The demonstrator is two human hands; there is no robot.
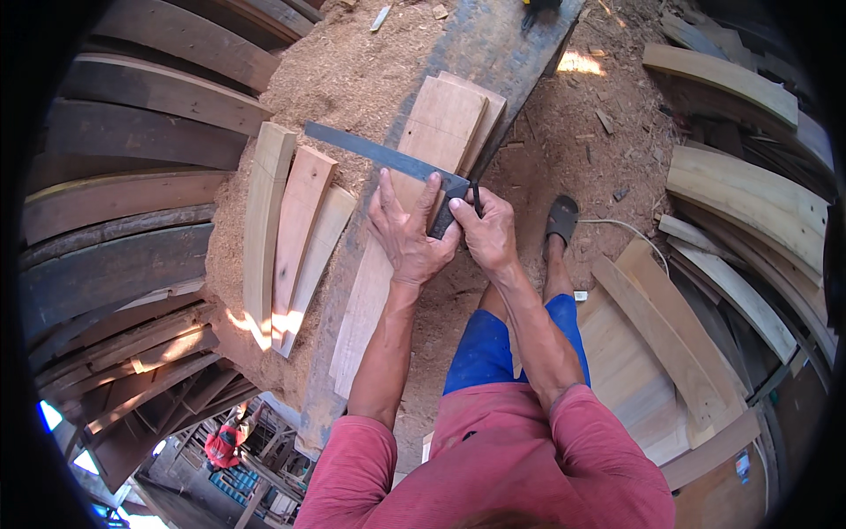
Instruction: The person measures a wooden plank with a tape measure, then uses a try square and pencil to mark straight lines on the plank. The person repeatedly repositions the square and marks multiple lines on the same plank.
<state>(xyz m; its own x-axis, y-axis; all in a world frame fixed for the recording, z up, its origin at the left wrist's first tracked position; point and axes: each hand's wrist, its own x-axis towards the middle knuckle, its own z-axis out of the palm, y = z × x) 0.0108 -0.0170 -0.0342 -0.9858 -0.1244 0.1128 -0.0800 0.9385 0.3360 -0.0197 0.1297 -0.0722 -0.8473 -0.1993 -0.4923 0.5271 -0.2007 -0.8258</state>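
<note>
A try square [379, 155] with a long grey blade and a dark stock lies across a pale wooden board [443, 123]. My left hand [410, 234] grips it: two fingertips press by the blade and the thumb is at the stock. My right hand [486, 234] is closed, its thumb against the stock near the board's right edge. A slim dark pencil-like stick [477, 197] rises from its fingers; its tip is too small to make out. A second board [487, 110] lies under the first at the right, both along a worn bench plank [507, 44].
Three loose wood pieces [297, 220] lie on sawdust left of the bench. Stacked planks [145, 132] line the left side, more boards [749, 198] the right. A cable [630, 227] crosses the floor near my sandal [562, 218]. A person in red [224, 445] is far off at lower left.
</note>
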